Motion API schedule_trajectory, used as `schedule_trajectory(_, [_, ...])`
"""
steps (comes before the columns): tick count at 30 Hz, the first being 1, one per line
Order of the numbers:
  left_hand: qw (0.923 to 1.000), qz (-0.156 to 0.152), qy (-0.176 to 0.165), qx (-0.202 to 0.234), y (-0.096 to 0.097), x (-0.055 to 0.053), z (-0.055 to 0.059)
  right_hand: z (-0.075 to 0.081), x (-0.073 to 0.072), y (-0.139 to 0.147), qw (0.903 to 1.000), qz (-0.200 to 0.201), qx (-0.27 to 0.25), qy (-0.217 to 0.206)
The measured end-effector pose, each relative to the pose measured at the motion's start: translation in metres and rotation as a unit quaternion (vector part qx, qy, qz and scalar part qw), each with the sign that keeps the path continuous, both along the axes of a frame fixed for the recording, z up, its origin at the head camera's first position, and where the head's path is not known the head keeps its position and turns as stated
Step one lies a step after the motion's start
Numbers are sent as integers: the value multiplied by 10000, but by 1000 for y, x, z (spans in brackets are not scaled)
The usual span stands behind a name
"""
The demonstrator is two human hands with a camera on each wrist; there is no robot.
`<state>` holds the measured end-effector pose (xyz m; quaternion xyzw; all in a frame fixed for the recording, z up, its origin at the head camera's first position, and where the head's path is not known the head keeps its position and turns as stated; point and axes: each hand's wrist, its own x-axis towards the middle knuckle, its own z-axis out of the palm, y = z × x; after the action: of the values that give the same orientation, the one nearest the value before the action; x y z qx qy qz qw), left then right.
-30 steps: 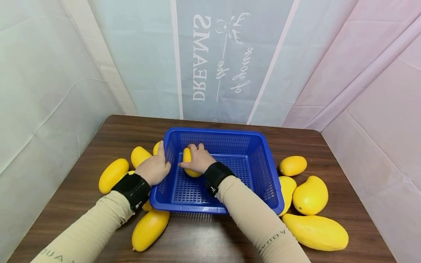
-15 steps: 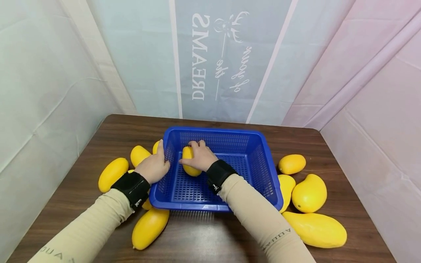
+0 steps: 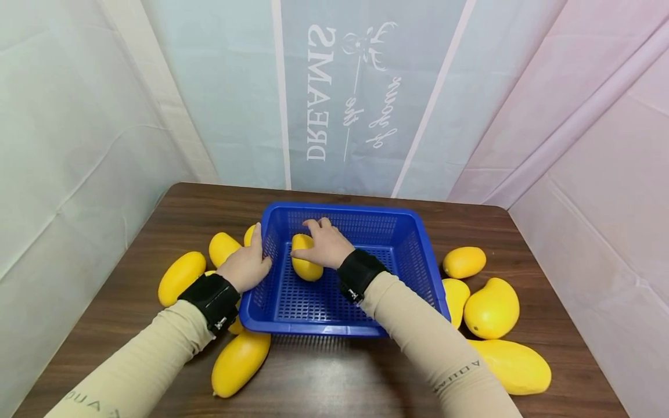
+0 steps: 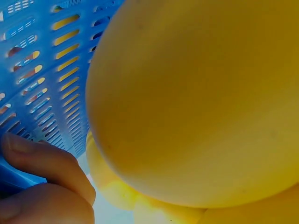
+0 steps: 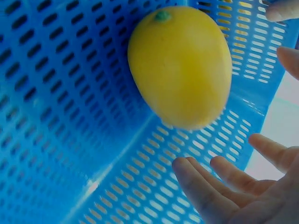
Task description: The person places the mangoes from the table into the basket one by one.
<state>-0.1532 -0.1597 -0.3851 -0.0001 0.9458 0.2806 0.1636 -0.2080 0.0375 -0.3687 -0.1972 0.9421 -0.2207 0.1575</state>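
A blue plastic basket (image 3: 319, 330) with slotted walls stands on the table. My left hand (image 3: 244, 268) grips its left rim, fingers (image 4: 49, 165) curled against the outer wall in the left wrist view. Inside the basket, toward its left wall, lies a yellow oval melon-like fruit (image 3: 307, 271) with a green spot at one end (image 5: 162, 16). Over it my right hand (image 3: 329, 247) is spread, and the right wrist view shows its fingertips (image 5: 182, 168) apart from the fruit. Close to my left wrist camera is another large yellow fruit (image 4: 196, 93).
Several yellow oval fruits lie left of the basket, among them one at the far left (image 3: 181, 278) and one in front (image 3: 240, 364). To the right are a small oval fruit (image 3: 464, 262), a mango-shaped one (image 3: 492, 309) and a long papaya-like one (image 3: 514, 367).
My right hand has let go of the oval fruit in the basket and drawn back slightly to the right, its fingers spreading. The left hand stays on the rim.
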Motion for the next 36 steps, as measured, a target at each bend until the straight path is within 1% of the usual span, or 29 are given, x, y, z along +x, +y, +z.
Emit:
schedule_trajectory(6, [10000, -1, -43, 22, -1, 0, 1, 14, -4, 10, 9997, 42, 243, 8])
schedule_trajectory(13, [10000, -40, -29, 67, -2, 1, 1, 25, -8, 26, 9982, -106, 581, 144])
schedule_trajectory(20, [10000, -18, -16, 62, -1, 1, 1, 30, -11, 48, 9928, -28, 1050, 572])
schedule_trajectory(25, [10000, -27, 0, 34, -1, 2, 1, 33, -11, 61, 9891, -25, 1278, 728])
schedule_trajectory(31, [10000, -36, 40, 12, -1, 2, 0, 34, -8, 70, 9877, 2, 1299, 872])
schedule_trajectory(36, [10000, -48, 54, 31, -1, 2, 1, 36, -5, 78, 9869, 40, 1264, 1002])
